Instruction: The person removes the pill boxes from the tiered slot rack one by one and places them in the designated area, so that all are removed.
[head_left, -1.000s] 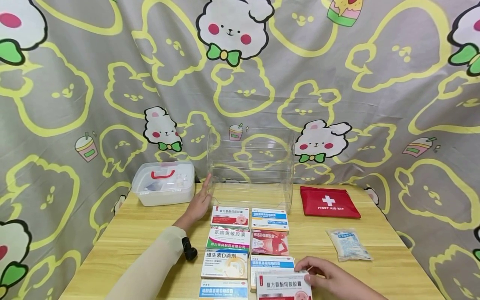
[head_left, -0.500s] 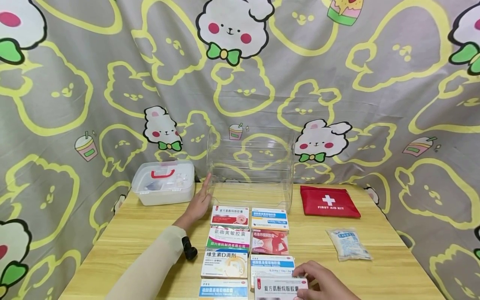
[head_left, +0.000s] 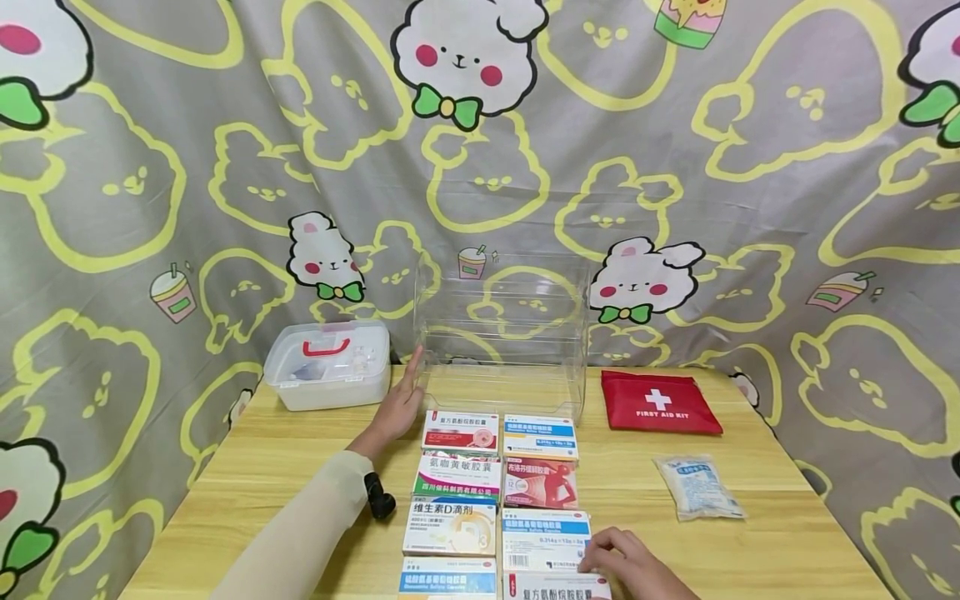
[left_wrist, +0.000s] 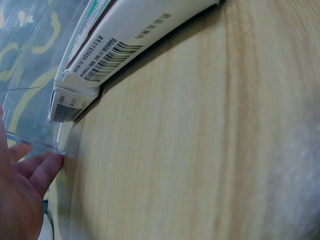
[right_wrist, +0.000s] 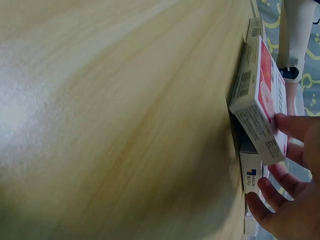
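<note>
In the head view my left hand [head_left: 401,407] reaches to the left side of a clear plastic rack [head_left: 504,392], index finger straight along it. Its fingertips [left_wrist: 49,170] touch the rack's lower edge in the left wrist view. My right hand [head_left: 626,562] is at the right column's near end, holding a white and red medicine box [head_left: 558,588] by its corner. In the right wrist view that box [right_wrist: 265,92] tilts, thumb on its printed face, beside a blue and white medicine box [head_left: 547,542]. The held box's near part lies outside the head view.
Two columns of medicine boxes lie before the rack, including a vitamin D box [head_left: 450,527] and a red box [head_left: 540,483]. A lidded plastic case [head_left: 330,387] stands left. A red first aid pouch [head_left: 660,403] and a small white packet [head_left: 697,487] lie right.
My right hand has moved the white and red box toward the near edge and slightly left, uncovering more of the blue and white box. The left hand has stayed at the rack.
</note>
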